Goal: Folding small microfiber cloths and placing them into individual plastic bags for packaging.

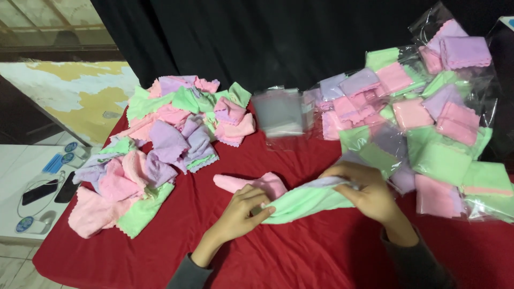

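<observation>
Both hands, left hand [243,210] and right hand [365,191], grip a soft green cloth bundle [305,200] above the red surface [300,251]; its layers (lavender inside) may slip apart if the grip loosens.

I sit at a table draped in a deep red cloth [321,257] that fills the lower frame from 4 to 8 o'clock. Behind it, from 11 to 2 o'clock, hangs a black curtain [257,37], matte and folded. At 10 o'clock stands a wall [69,91] with peeling cream and yellow paint, and above it a dim window with bars [48,24]. At 8 o'clock sits a low white surface [16,160]; beneath it, pale floor tiles [13,265]. The light is soft and indoor.
</observation>
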